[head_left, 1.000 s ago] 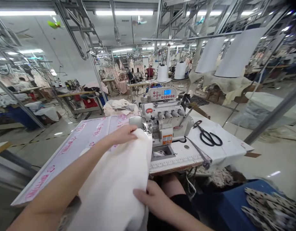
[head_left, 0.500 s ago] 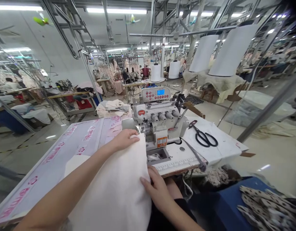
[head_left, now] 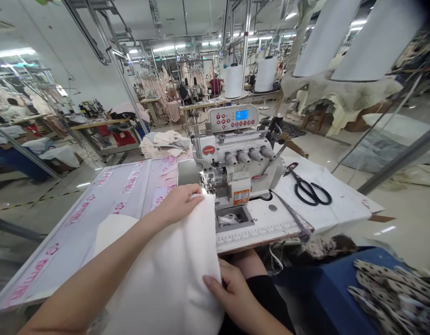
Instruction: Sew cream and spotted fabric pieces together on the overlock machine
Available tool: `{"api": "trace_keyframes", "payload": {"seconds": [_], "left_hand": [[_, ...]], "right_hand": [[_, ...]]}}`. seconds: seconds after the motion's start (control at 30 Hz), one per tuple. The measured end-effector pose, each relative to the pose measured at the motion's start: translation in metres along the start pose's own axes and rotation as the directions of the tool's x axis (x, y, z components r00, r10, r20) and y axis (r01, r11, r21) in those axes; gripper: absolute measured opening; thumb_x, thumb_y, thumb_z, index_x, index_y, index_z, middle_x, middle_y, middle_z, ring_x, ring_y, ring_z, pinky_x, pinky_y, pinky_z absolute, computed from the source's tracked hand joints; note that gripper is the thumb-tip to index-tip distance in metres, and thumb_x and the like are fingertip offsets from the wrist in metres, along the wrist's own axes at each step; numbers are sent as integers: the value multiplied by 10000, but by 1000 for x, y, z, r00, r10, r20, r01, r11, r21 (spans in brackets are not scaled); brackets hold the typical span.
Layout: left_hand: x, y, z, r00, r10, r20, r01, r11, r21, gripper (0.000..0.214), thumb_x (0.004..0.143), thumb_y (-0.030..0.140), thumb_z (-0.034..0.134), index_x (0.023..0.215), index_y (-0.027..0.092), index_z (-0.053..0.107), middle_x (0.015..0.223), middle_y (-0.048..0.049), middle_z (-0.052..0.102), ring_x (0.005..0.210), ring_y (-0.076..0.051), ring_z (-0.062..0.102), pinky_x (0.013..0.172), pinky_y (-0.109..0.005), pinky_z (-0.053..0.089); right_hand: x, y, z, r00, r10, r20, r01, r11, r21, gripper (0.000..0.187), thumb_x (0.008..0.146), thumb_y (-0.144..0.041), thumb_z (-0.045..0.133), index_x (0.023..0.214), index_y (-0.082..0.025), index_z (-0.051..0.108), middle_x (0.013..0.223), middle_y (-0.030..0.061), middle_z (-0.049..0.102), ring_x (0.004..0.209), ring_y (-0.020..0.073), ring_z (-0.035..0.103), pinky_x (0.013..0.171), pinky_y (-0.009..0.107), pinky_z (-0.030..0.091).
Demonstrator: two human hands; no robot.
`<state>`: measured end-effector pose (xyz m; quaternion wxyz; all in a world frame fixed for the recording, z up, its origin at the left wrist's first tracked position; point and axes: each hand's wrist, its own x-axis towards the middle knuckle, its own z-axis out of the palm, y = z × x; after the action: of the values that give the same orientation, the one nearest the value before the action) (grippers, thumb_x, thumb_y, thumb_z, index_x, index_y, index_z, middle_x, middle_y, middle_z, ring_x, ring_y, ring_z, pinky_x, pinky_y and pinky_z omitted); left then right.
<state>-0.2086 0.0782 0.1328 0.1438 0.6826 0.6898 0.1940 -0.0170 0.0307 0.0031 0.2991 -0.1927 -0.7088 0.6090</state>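
So the person's got a white cloth (head_left: 166, 274) up at the front of the sewing machine (head_left: 232, 158), hanging down past the near edge of the desk (head_left: 262, 227) toward the lap. The left hand (head_left: 182, 203) has its fingers pinched on the top corner, right by the needle area. The right hand (head_left: 236, 287) is clamped on the side edge lower down, thumb on top. Looks like the lining-up step, getting that edge straight for stitching; hard to tell if any of it is under the foot, tbh. Next move probably calls for the left to guide the corner in flat while the right holds the edge lightly taut, fingers clear of the needle. Scissors (head_left: 311, 190) are lying off to the right, likely not needed yet.
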Motion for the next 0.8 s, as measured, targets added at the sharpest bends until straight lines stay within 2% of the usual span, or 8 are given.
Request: {"api": "trace_keyframes", "payload": {"seconds": [0.23,0.4,0.6,0.8], "left_hand": [[3,4,7,996,-53,-73,53,999,3,125,772,309,452,769,211,528,735,44,579,677,-139,504,594,-251,322],[9,5,8,991,-96,-95,96,995,-6,126,747,305,460,748,208,539,715,40,584,660,-140,507,585,-249,322],[21,4,6,984,-140,-106,141,990,-5,146,717,300,463,729,196,565,705,25,595,645,-149,519,561,-250,324],[28,0,6,981,-159,-113,159,987,-2,182,710,303,445,702,181,580,674,3,599,627,-164,529,535,-256,332]], "right_hand": [[-3,-8,-12,1000,-4,2,4,999,41,184,846,-265,506,813,-185,669,924,46,623,870,181,562,755,254,418],[-1,-14,-22,1000,10,-1,-10,1000,2,217,844,-281,500,780,-164,672,865,60,624,819,189,571,712,259,431],[4,-21,-33,1000,-21,6,22,999,-40,219,857,-257,464,787,-173,654,833,46,592,826,180,552,759,262,424],[11,-24,-41,1000,-21,-15,18,982,-188,241,841,-261,481,651,-157,589,718,27,564,688,151,532,630,233,401]]}}
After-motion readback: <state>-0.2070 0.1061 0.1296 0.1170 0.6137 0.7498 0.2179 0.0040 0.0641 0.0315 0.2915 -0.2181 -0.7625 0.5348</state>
